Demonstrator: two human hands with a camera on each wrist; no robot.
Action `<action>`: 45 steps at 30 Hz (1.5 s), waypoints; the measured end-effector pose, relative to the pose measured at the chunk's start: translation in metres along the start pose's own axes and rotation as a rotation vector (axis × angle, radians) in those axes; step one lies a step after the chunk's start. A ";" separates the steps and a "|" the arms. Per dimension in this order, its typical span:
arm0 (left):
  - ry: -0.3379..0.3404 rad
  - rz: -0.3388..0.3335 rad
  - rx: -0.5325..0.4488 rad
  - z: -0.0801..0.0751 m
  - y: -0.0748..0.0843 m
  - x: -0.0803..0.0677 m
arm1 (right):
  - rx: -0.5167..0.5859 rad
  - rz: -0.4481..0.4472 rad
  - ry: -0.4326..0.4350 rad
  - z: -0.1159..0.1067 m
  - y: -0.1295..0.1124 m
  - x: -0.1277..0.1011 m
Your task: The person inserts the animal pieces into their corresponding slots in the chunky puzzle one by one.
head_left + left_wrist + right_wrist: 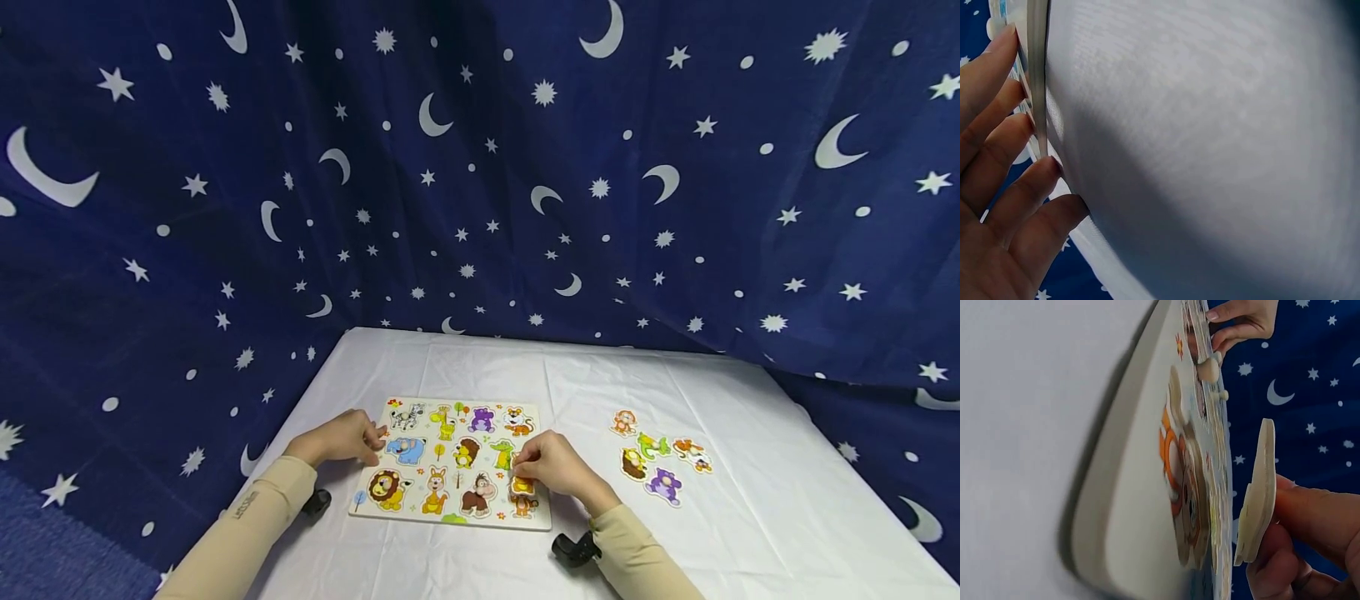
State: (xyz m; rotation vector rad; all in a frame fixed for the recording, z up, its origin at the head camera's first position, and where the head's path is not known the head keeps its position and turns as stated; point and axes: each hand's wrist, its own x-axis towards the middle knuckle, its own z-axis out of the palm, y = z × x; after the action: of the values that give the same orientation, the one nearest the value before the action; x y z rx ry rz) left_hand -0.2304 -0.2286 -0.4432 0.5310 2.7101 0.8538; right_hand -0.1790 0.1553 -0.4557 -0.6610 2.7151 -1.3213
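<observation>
1. Blue star-and-moon curtain (pixel 480 167) wraps the back and sides; white tablecloth (pixel 480 367) covers the table.
2. Puzzle board (pixel 450 463) lies flat near the front edge, most animal slots filled.
3. Our right hand (pixel 555 467) pinches a flat wooden piece (pixel 1259 487) between thumb and fingers. The right wrist view shows it held just off the board face, roughly parallel to it, not seated.
4. The piece sits over the board's lower right corner, next to the monkey piece (pixel 480 493). We can't read its picture from here.
5. Our left hand (pixel 341 437) rests at the board's left edge, fingers loosely extended; the left wrist view shows the fingertips (pixel 1010 44) against the rim, gripping nothing.
6. Five loose pieces (pixel 660 457) lie on the cloth well to the right of the board.
7. To do this well, in our judgement: use the left fingers as a stop so the board can't slide on the cloth.
8. Match outline to cutout before lowering; rotate in the air, not in the slot.
9. Lower it flat. A tilted piece will likely catch on the recess edge.
10. Release only once it's flush with its neighbours.
</observation>
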 end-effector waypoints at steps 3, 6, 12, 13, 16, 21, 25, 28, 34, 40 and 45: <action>0.007 -0.018 0.010 0.000 0.000 0.000 | 0.004 0.000 -0.009 0.003 -0.003 0.001; 0.013 -0.022 0.022 0.000 0.000 -0.001 | -0.009 -0.007 -0.010 0.007 -0.005 0.002; 0.019 -0.004 0.023 0.000 0.001 -0.002 | -0.022 -0.023 -0.005 0.010 -0.010 0.005; 0.020 -0.003 0.027 0.000 0.001 -0.002 | -0.023 -0.023 -0.004 0.011 -0.011 0.005; 0.021 -0.012 0.025 0.000 0.001 -0.002 | -0.027 -0.024 0.002 0.012 -0.013 0.005; 0.019 -0.022 0.018 0.001 0.001 -0.001 | -0.031 -0.017 0.008 0.014 -0.016 0.005; 0.018 -0.012 0.023 0.001 0.001 -0.001 | -0.023 -0.018 0.012 0.015 -0.020 0.006; 0.017 -0.013 0.013 0.001 -0.001 0.000 | -0.018 -0.021 0.014 0.016 -0.022 0.009; 0.012 -0.001 0.001 0.002 -0.002 0.001 | 0.001 -0.036 0.008 0.022 -0.026 0.014; 0.014 -0.014 -0.001 0.002 -0.001 0.001 | 0.026 -0.014 -0.013 0.028 -0.028 0.016; 0.021 -0.023 0.000 0.003 -0.002 0.000 | 0.029 -0.024 -0.015 0.033 -0.031 0.018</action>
State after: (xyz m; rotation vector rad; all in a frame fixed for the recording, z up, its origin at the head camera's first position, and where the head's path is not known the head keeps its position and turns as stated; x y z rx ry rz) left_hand -0.2302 -0.2290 -0.4469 0.4918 2.7298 0.8584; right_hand -0.1770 0.1068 -0.4509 -0.7004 2.6791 -1.3533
